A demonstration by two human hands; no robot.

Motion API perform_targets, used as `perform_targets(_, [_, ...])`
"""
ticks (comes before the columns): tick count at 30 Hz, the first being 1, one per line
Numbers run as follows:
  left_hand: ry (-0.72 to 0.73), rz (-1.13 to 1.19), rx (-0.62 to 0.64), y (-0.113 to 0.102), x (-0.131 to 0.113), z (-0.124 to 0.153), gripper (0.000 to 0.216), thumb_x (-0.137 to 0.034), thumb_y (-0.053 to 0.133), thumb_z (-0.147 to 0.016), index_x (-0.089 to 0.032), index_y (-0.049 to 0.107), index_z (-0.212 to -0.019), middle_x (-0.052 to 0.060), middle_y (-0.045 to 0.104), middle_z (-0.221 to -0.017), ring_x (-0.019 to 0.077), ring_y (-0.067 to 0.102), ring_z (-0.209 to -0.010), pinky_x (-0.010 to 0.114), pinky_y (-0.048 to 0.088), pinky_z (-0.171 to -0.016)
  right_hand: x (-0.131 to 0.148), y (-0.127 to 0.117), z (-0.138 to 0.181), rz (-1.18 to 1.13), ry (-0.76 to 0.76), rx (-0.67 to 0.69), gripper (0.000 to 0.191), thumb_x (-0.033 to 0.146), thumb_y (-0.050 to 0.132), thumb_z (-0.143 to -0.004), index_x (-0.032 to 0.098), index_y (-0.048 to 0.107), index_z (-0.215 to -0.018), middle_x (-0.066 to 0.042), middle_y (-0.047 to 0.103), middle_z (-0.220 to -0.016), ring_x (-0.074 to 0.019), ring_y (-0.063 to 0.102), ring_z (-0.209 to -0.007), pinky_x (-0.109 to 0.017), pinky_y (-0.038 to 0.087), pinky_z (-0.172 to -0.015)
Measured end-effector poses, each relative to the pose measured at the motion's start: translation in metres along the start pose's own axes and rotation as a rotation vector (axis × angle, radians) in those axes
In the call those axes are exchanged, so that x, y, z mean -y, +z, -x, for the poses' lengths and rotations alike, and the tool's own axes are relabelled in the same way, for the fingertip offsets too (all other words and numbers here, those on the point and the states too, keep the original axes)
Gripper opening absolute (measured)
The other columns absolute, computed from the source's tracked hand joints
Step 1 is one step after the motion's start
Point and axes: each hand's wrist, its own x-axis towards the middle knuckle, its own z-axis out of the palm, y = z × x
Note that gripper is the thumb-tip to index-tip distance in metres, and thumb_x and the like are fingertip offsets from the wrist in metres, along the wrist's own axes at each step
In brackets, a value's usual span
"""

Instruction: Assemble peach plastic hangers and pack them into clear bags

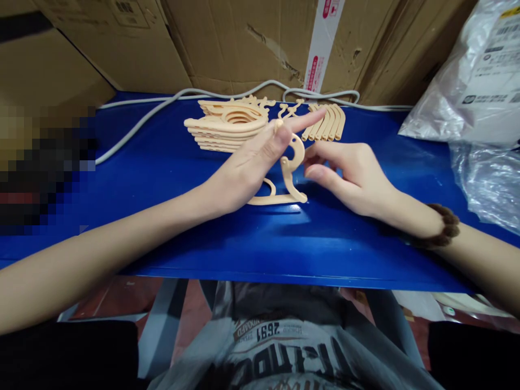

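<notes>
A beige plastic folding hanger (288,176) stands on its edge above the blue table, its curved hook piece upward and a long arm at the bottom. My left hand (247,168) is closed around its left side, thumb pressed near the top and index finger stretched out to the right. Part of the hanger is hidden behind that hand. Just right of the hook, my right hand (353,176) has its fingers half curled, with a gap between thumb and index finger. Its fingertips are very near the hanger; whether they touch it I cannot tell.
Behind my left hand lies a stack of beige hanger parts (227,127). Small hook pieces (289,110) and a row of curved arms (331,123) lie farther right. A white cable (150,116) runs before cardboard boxes (244,49). A plastic bag (459,97) stands at right.
</notes>
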Motion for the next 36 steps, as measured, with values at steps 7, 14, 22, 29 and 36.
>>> perform_targets(7, [0.089, -0.174, 0.039, 0.008, 0.014, -0.001, 0.053, -0.035, 0.024, -0.121, -0.029, 0.06, -0.158, 0.003, 0.059, -0.168, 0.0194, 0.05, -0.163, 0.04, 0.036, -0.138, 0.01, 0.016, 0.004, -0.204, 0.016, 0.003, 0.026, 0.043, 0.058, -0.111, 0.023, 0.057, -0.094, -0.001, 0.068, -0.084, -0.0153, 0.06, -0.073, -0.03, 0.05, -0.075])
perform_targets(14, [-0.063, -0.813, 0.007, -0.006, 0.005, 0.002, 0.046, -0.039, 0.045, -0.113, -0.015, 0.069, -0.142, 0.021, 0.074, -0.14, 0.0403, 0.072, -0.13, 0.051, 0.058, -0.106, -0.015, 0.007, -0.001, -0.14, 0.18, -0.095, 0.026, 0.049, 0.049, -0.11, 0.025, 0.056, -0.1, -0.003, 0.067, -0.085, -0.0186, 0.062, -0.074, -0.032, 0.049, -0.07])
perform_targets(22, [-0.113, -0.925, 0.197, -0.02, 0.002, 0.005, 0.037, -0.036, 0.05, -0.103, -0.018, 0.079, -0.117, 0.016, 0.082, -0.111, 0.0356, 0.078, -0.097, 0.04, 0.056, -0.076, -0.005, 0.011, 0.002, -0.002, -0.04, 0.19, 0.029, 0.051, 0.061, -0.1, 0.025, 0.049, -0.101, 0.007, 0.052, -0.065, -0.0126, 0.044, -0.055, -0.028, 0.032, -0.059])
perform_targets(29, [0.023, -0.614, 0.34, -0.034, 0.021, -0.004, 0.035, -0.039, 0.062, -0.101, -0.025, 0.076, -0.129, 0.006, 0.082, -0.117, 0.0251, 0.076, -0.103, 0.032, 0.051, -0.08, -0.012, 0.01, 0.001, 0.198, -0.067, 0.243, 0.023, 0.041, 0.065, -0.096, 0.025, 0.048, -0.098, 0.008, 0.042, -0.059, -0.0138, 0.037, -0.051, -0.029, 0.019, -0.059])
perform_targets(36, [0.069, -0.8, 0.31, -0.022, 0.022, -0.009, 0.023, -0.033, 0.061, -0.107, -0.025, 0.077, -0.12, 0.007, 0.079, -0.118, 0.0283, 0.075, -0.107, 0.035, 0.048, -0.078, -0.013, 0.011, 0.001, 0.215, -0.018, 0.281, 0.028, 0.048, 0.062, -0.099, 0.025, 0.047, -0.091, 0.006, 0.043, -0.059, -0.0142, 0.037, -0.052, -0.031, 0.019, -0.061])
